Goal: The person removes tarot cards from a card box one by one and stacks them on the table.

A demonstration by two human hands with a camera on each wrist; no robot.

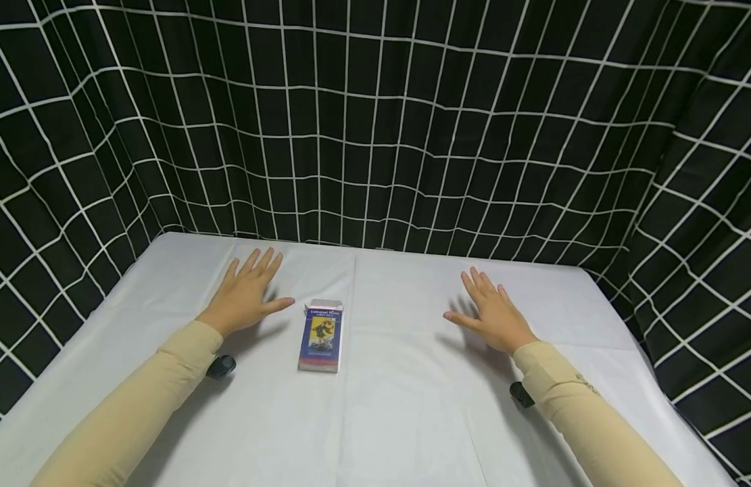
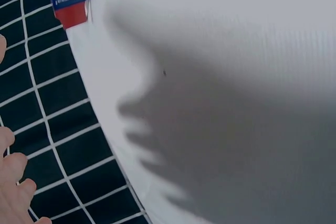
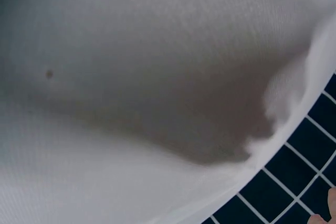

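The left hand [image 1: 244,302] and right hand [image 1: 495,316] hold nothing, fingers spread; a careless inward sweep of the left could knock the nearby tarot deck box [image 1: 321,338] askew.

Booth-like space, black gridded curtains [image 1: 387,122]

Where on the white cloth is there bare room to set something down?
The widest bare patch of white cloth lies between the tarot box and the right hand. A smaller one lies between the right sleeve and the cloth's right edge. It is tightest between the left hand and the box.
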